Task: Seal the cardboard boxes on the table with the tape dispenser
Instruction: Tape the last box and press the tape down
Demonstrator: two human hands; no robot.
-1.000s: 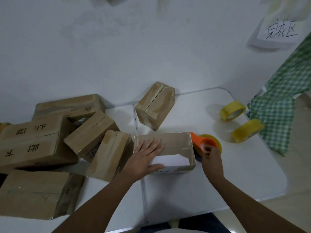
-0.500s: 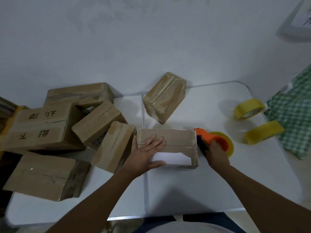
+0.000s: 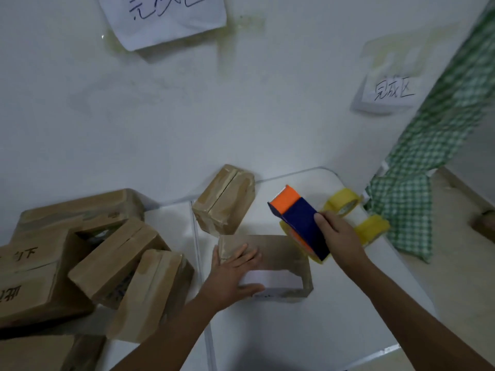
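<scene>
Seemingly the sealing is only partly done: the brown cardboard box [image 3: 270, 259] at the middle of the white worktop [image 3: 308, 333] is pinned under the flat, spread left hand [image 3: 235, 277], while the orange-and-blue tape dispenser [image 3: 300, 223] is gripped, raised and tilted beside its right end by the right hand [image 3: 338, 232]. Several more cardboard boxes [image 3: 107, 258] are piled at the left, their seams hard to judge.

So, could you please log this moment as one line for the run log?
left hand: flat on box | right hand: grips tape dispenser at box's right end | spare tape rolls: on table
</scene>
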